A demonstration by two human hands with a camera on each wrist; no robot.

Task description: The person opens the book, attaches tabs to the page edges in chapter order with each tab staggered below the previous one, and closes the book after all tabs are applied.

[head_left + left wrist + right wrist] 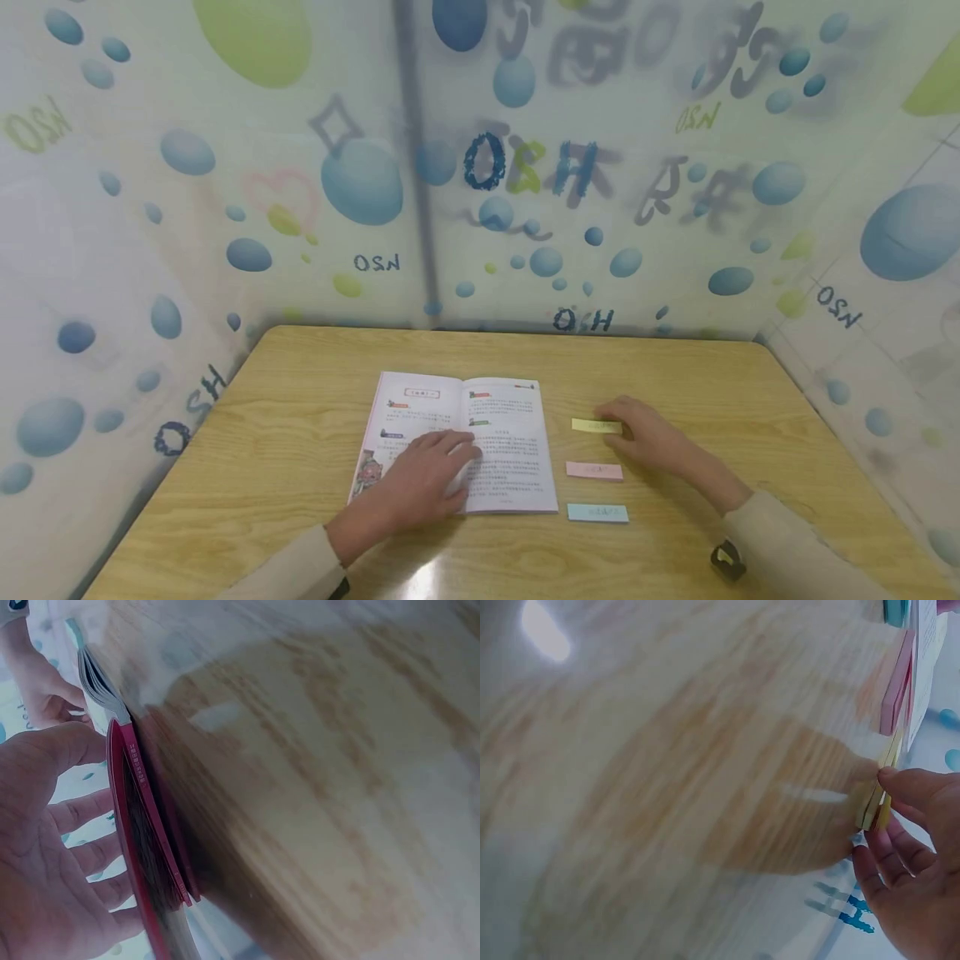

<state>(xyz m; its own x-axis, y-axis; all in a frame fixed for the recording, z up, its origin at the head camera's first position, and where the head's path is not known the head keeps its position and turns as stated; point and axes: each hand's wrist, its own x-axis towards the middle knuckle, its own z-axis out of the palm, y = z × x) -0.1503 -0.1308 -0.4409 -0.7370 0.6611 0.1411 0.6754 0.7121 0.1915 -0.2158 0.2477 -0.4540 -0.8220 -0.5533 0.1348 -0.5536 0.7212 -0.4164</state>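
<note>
Book: it lies open on the table point(300, 433), in front of the person; the head view shows both printed pages of the book point(506, 462), with a small cartoon figure at the left page's lower corner.
Left hand: the left hand point(420, 483) rests across the lower middle of the pages, fingers spread loosely and relaxed, clasping nothing.
Book's edge: the left wrist view alone shows the red spine point(154, 814), with tiny pale lettering, and the fanned page ends beyond it; the thumb lies at that edge.
Right hand: the right hand point(648, 437) pinches the right end of the yellow pad point(591, 426); the right wrist view shows its thumb on one side and fingers behind, a grip half hidden from the head.
Pads: they form a column right of the book, yellow farthest from the person, the pink pad point(594, 472) in the middle, the blue pad point(597, 512) nearest; the head view shows handwriting on top, too small to read.
Thickness: the right wrist view shows the pink one as a block and the yellow one parted into layers; the blue is cut off there.
Hands: well apart.
</note>
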